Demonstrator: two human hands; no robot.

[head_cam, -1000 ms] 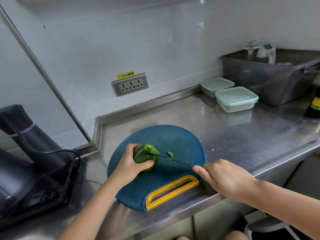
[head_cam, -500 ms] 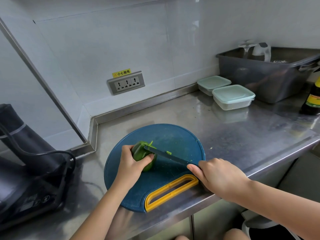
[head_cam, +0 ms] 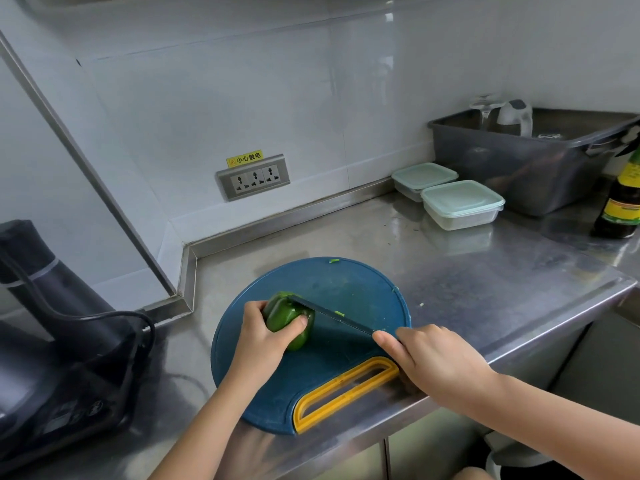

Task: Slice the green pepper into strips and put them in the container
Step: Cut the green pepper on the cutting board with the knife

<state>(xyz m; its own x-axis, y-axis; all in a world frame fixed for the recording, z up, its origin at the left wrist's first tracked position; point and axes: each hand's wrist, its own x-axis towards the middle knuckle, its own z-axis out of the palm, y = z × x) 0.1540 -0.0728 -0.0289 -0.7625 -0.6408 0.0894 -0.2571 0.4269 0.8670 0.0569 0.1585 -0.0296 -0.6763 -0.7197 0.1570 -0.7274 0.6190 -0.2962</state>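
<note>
Where the right hand (head_cam: 436,365) grips it, the knife (head_cam: 332,315) is partly hidden.

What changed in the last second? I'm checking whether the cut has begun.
The knife, held by the right hand, rose from low at the green pepper's side to its top. A green scrap now lies at the cutting board's far rim. The left hand still grips the pepper; both lidded containers are unmoved.

A kitchen, shown by the stainless steel counter (head_cam: 467,289) and blue cutting board (head_cam: 346,282) beneath the gripped green pepper (head_cam: 287,315), a socket panel (head_cam: 254,176) mounted behind it, lidded containers (head_cam: 462,202) and sauce bottle (head_cam: 621,202) set well to its right.
</note>
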